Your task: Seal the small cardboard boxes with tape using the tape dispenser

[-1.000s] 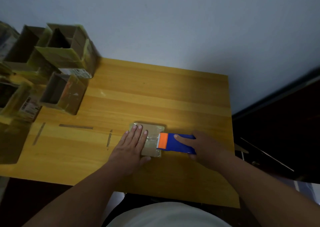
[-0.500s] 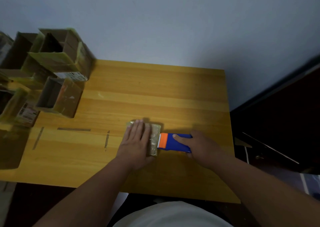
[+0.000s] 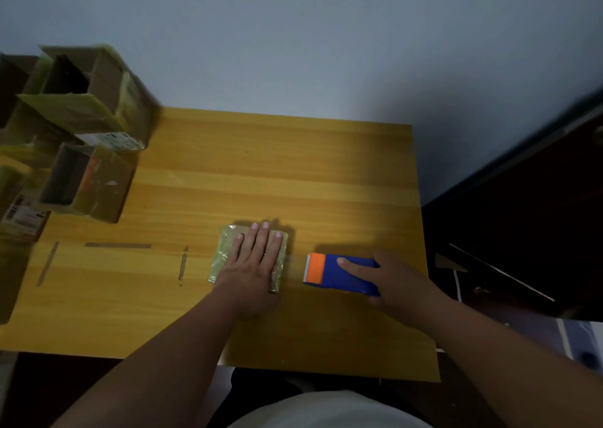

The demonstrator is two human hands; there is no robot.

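Bare table (image 3: 277, 173) fills the frame's centre and upper right, open for passing. Stacked open boxes (image 3: 85, 101) crowd the upper left; the small box (image 3: 225, 251) and tape dispenser (image 3: 339, 272) sit lower centre.

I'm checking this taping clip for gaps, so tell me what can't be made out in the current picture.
Head view, the only one:
- Small tape-wrapped cardboard box: top mostly covered by the flat left hand, so its seam is hidden.
- Blue and orange tape dispenser: the right hand covers its rear; no tape roll visible.
- Open cardboard boxes at left: blurred, cut off by the frame edge; labels unreadable.
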